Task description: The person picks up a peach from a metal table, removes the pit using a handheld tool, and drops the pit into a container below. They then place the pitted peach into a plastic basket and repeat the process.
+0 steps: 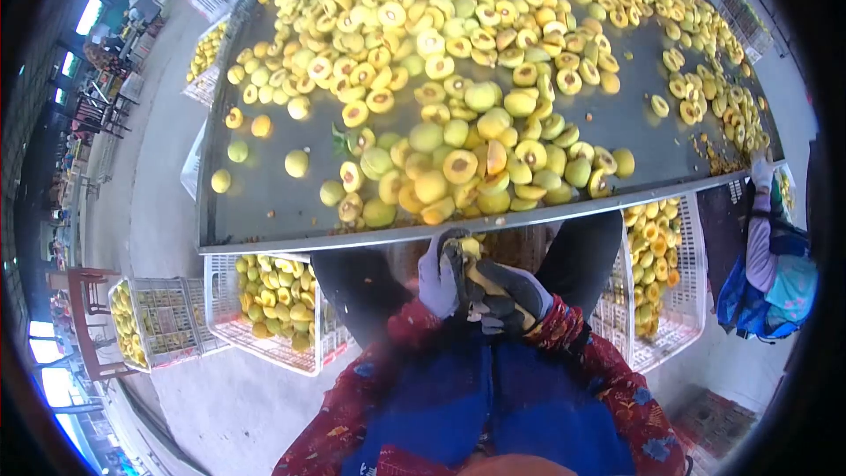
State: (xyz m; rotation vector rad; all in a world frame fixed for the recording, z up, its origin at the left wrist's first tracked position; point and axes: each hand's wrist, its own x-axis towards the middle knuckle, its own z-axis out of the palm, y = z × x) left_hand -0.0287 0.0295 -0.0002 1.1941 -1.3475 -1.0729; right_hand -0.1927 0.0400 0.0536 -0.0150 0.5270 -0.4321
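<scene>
Both hands, in grey-and-white gloves, are together in front of my lap, just below the near edge of the metal table (291, 227). My left hand (438, 280) is closed around a small yellow stone fruit (471, 248), whose top shows between the fingers. My right hand (513, 293) is closed right against it, its fingers curled; what it grips is hidden. Beyond them on the table lies a heap of yellow-green stone fruits (432, 154), some whole, many halved with brown hollows.
White plastic crates of halved fruit stand left (324, 348) and right (696, 273) of my legs. Another crate (167, 335) is farther left, by a brown wooden chair (86, 300). At the table's right corner is another person's gloved hand (761, 172).
</scene>
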